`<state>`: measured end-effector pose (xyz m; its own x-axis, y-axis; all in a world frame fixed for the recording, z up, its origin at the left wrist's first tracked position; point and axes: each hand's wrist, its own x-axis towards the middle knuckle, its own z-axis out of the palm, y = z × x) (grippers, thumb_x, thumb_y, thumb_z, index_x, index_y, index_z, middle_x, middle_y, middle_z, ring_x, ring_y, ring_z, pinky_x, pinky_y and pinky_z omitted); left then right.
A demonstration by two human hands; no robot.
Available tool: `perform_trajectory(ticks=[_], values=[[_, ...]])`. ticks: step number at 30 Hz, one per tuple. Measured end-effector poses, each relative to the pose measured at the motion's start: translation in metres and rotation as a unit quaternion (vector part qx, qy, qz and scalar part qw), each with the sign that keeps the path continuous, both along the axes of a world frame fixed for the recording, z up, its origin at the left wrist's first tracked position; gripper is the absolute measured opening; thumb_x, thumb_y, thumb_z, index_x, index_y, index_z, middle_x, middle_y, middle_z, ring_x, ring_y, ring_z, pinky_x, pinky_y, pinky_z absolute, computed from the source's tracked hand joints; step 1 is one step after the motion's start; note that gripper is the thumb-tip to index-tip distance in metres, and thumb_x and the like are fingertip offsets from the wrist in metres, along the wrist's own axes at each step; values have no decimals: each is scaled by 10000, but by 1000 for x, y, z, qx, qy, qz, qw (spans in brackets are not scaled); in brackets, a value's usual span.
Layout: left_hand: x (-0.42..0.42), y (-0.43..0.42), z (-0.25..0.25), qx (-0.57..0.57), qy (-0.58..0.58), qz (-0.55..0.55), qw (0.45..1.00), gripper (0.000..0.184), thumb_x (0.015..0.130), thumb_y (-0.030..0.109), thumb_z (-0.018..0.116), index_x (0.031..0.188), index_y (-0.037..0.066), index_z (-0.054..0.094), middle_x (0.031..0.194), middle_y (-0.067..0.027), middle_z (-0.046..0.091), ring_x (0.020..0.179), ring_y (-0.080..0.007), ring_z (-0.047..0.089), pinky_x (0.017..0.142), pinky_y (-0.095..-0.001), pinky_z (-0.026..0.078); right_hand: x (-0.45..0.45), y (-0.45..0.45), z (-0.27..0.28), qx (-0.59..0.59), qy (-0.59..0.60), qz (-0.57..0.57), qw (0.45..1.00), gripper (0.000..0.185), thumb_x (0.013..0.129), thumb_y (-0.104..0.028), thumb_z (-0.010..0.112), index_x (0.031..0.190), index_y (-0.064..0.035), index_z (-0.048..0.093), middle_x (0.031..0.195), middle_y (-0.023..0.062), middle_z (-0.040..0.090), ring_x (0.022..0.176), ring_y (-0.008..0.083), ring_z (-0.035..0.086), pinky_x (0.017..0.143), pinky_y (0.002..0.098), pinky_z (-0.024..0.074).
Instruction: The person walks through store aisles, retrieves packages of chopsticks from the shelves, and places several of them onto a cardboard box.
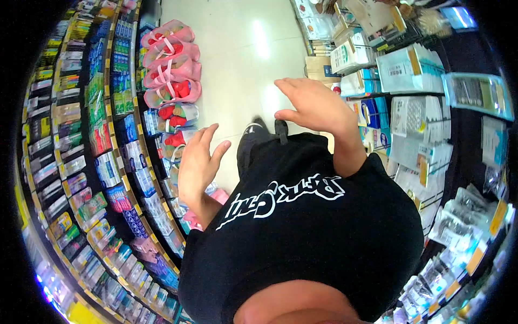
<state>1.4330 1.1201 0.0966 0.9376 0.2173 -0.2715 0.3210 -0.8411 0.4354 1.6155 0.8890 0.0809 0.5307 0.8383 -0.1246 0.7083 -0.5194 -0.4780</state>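
On the left side of the head view, my left hand is raised with its fingers and thumb apart, holding nothing. It is nearest to the pink gift-like packages with ribbons and red contents. Farther right, my right hand is held out above the floor with its thumb away from the fingers, empty too. It appears beside the shelf of white packaged goods. Between and below the hands is my black shirt with white lettering.
Long shelves of small packaged goods curve along the left. White and blue packs hang on the right-hand racks. A pale, shiny floor runs between them, with a dark shoe on it.
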Motion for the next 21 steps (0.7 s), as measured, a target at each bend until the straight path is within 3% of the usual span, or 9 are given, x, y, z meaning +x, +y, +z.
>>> perform_trajectory(ticks=[2, 5, 11, 14, 15, 18, 19, 21], values=[[24, 16, -13, 17, 37, 28, 999, 513, 904, 343, 645, 1297, 23, 562, 1232, -239, 597, 1143, -407, 565, 972, -457, 442, 30, 18, -5, 36, -15, 19, 999, 441, 846, -357, 678, 1062, 11, 567, 985, 188, 657, 948, 375, 640, 830, 453, 509], [69, 47, -31, 15, 64, 50, 997, 525, 905, 358, 641, 1303, 25, 560, 1235, -242, 596, 1141, -410, 566, 972, -464, 442, 85, 51, -5, -65, 70, 8, 995, 599, 866, -329, 668, 1283, 67, 499, 1171, 234, 617, 1079, 395, 595, 927, 442, 474], [205, 125, -64, -2, 52, 31, 998, 537, 909, 369, 635, 1301, 12, 555, 1220, -248, 603, 1147, -414, 563, 973, -466, 444, 212, 123, -24, -93, 45, 2, 995, 548, 865, -317, 670, 1244, 50, 518, 1100, 218, 636, 993, 409, 618, 877, 466, 493], [296, 169, -51, 11, 24, 8, 1000, 535, 908, 369, 634, 1288, 0, 558, 1206, -243, 613, 1140, -413, 565, 971, -466, 441, 286, 161, -2, -134, 14, -26, 991, 552, 876, -325, 662, 1269, 33, 513, 1134, 212, 638, 1032, 390, 622, 901, 450, 496], [325, 184, -42, 16, -7, -7, 1000, 533, 908, 369, 633, 1285, -1, 559, 1207, -242, 612, 1138, -411, 565, 970, -465, 439, 309, 176, 14, -178, 47, -46, 982, 612, 882, -353, 659, 1337, 16, 482, 1283, 232, 578, 1181, 399, 561, 992, 451, 455], [412, 231, -27, 41, -84, -40, 995, 529, 908, 380, 630, 1279, 8, 565, 1212, -238, 610, 1143, -394, 563, 998, -474, 407, 368, 199, 30, -72, -52, -73, 993, 663, 880, -382, 663, 1388, -11, 453, 1431, 240, 461, 1337, 429, 415, 1091, 467, 363], [437, 243, -21, 66, -97, -47, 992, 532, 908, 386, 628, 1281, 12, 565, 1218, -235, 608, 1151, -390, 559, 1008, -479, 397, 386, 205, 25, -33, -114, -100, 988, 684, 870, -398, 670, 1404, -32, 446, 1499, 239, 369, 1398, 467, 292, 1130, 506, 287], [482, 262, -4, 130, -106, -63, 984, 540, 911, 402, 621, 1294, 26, 562, 1256, -224, 597, 1185, -376, 544, 1046, -493, 361, 416, 220, 32, -8, -183, -152, 971, 690, 869, -397, 672, 1410, -37, 442, 1508, 243, 351, 1401, 472, 279, 1130, 516, 281]])
